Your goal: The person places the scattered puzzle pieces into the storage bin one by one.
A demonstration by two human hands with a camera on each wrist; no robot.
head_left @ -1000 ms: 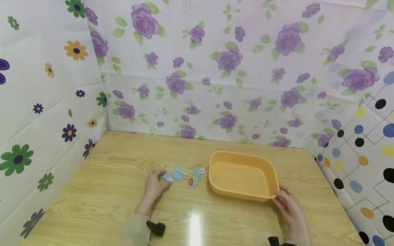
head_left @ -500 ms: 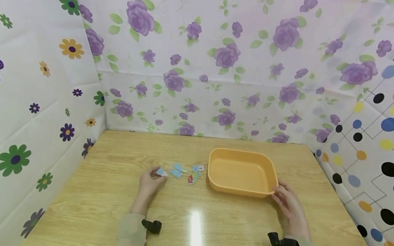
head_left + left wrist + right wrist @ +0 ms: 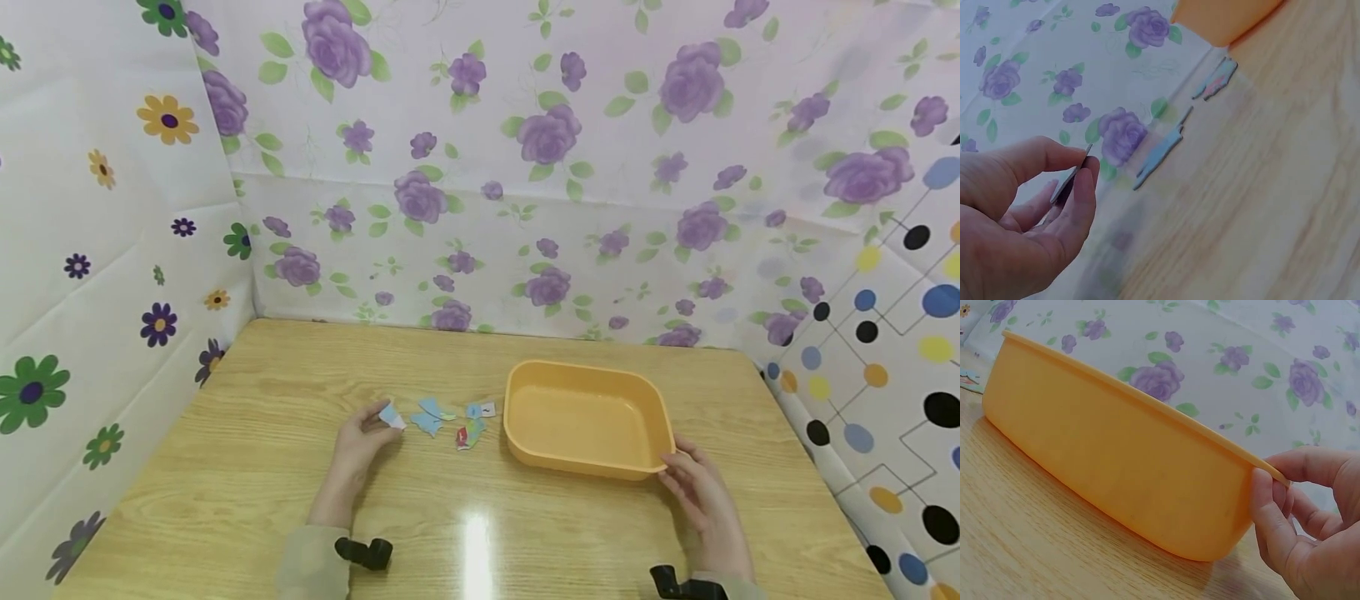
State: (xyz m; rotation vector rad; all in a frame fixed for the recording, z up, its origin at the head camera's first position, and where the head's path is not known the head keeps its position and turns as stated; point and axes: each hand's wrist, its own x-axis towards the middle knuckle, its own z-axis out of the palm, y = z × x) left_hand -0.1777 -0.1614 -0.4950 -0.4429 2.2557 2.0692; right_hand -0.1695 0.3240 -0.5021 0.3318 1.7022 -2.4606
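Observation:
My left hand (image 3: 354,450) pinches a flat blue-and-white puzzle piece (image 3: 391,416) between thumb and fingers, off the left end of a small group of pieces. In the left wrist view the held piece (image 3: 1071,182) appears nearly edge-on, thin and dark. Beside it on the table lie blue puzzle pieces (image 3: 427,422), a red-and-green piece (image 3: 467,435) and a blue-and-white one (image 3: 480,411). My right hand (image 3: 703,492) grips the near right corner of an orange plastic basin (image 3: 585,467), thumb and fingers on its rim, as the right wrist view (image 3: 1122,444) also confirms.
The wooden table (image 3: 247,467) reaches back to a curtain (image 3: 480,208) with purple flowers. Patterned sheets hang at the left (image 3: 112,333) and right. The basin stands just right of the loose pieces.
My left hand has drawn back left from the other pieces, lifting the pinched puzzle piece with it and tilting it. The right hand keeps its grip on the basin's corner.

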